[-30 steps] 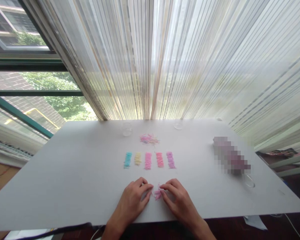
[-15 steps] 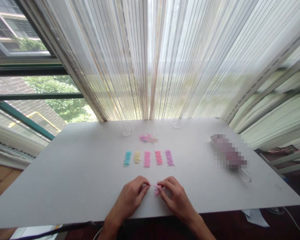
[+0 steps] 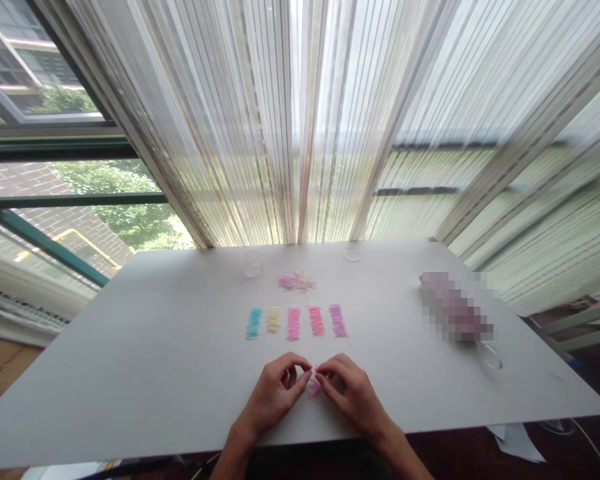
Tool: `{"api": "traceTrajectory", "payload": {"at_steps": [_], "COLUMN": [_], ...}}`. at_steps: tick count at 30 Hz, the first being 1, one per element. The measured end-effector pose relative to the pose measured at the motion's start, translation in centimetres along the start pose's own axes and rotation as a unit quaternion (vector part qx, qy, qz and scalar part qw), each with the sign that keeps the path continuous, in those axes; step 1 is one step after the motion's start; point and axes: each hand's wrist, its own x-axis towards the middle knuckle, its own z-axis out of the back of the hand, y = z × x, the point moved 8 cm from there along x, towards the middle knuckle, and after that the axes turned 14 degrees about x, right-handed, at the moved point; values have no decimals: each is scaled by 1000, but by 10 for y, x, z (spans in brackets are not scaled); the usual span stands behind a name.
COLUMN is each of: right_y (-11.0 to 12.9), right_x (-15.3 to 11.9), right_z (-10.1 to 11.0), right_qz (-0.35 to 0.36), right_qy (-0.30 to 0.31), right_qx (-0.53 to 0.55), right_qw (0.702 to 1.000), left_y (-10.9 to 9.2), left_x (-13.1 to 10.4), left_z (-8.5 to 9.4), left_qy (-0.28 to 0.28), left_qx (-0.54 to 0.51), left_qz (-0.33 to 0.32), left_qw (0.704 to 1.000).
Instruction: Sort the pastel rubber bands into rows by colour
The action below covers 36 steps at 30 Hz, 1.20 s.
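My left hand (image 3: pixel 275 390) and my right hand (image 3: pixel 353 390) meet near the table's front edge, fingertips almost touching. Between and below them lies a little cluster of thin pink pieces (image 3: pixel 314 388), partly covered by the fingers. The right thumb and forefinger pinch at these pieces. On the left, thumb and forefinger are pressed together too, but what they hold is too small to make out. Beyond the hands, small thin pieces lie in colour groups: blue (image 3: pixel 254 323), yellow (image 3: pixel 273 320), pink (image 3: pixel 293 323), coral pink (image 3: pixel 317 321) and purple (image 3: pixel 338 321).
A loose mixed-colour pile (image 3: pixel 296 281) lies behind the groups on the white table (image 3: pixel 155 353). Farther back stand a clear cup (image 3: pixel 253 268) and a clear round lid (image 3: pixel 352 254). A blurred-out purplish object (image 3: pixel 455 307) with a loop lies at the right. Striped curtains hang behind.
My left hand has moved right, bringing its fingertips up to the right hand's over the pink pieces. My right hand stays nearly in place. The view has shifted slightly.
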Motion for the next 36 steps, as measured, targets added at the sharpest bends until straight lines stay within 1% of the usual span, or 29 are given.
{"api": "traceTrajectory", "payload": {"at_steps": [7, 14, 18, 26, 36], "right_y": [-1, 1, 2, -1, -4], "right_x": [-2, -2, -2, -2, -3], "right_z": [4, 3, 3, 4, 2], "right_qz": [13, 28, 30, 24, 12], "right_qy": [-24, -20, -18, -21, -12], "right_qx": [3, -5, -5, -3, 19], "right_qw": [1000, 999, 999, 999, 1000], "left_y": [6, 0, -2, 4, 7], "left_x": [-3, -3, -2, -3, -3], "left_z": [3, -3, -2, -4, -7], "left_qy": [-34, -7, -12, -19, -7], "left_qx": [-17, -1, 1, -4, -3], "left_qz": [2, -25, -30, -13, -14], "left_qw": [999, 1000, 999, 1000, 1000]}}
